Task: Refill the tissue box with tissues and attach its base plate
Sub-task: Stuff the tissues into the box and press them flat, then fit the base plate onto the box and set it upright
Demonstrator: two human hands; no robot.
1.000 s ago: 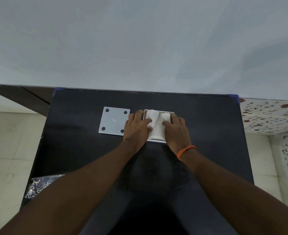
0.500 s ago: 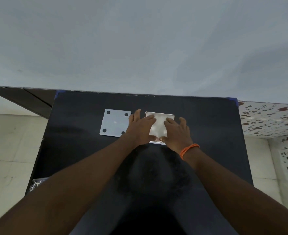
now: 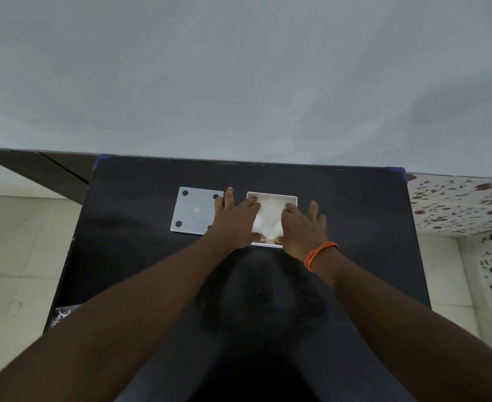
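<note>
Hands flat, unclenched: left [image 3: 236, 221], right [image 3: 304, 227] pressing tissues [image 3: 269, 216] inside tissue box [image 3: 270, 195]; base plate [image 3: 194, 210] beside.

I see a black surface [image 3: 152, 256] with blue corners against a pale wall [image 3: 239, 68]; floral tiles [image 3: 465, 204] right, a crinkled clear bag [image 3: 60, 314] lower left.

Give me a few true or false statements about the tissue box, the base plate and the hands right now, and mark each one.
1. Both hands press on the tissues inside the open tissue box. True.
2. The base plate is already on the box. False: it lies flat on the table, left of the box.
3. The orange band is on the left hand. False: it is at the right hand's wrist.
4. The plate shows dark round pads at its corners. True.
</note>
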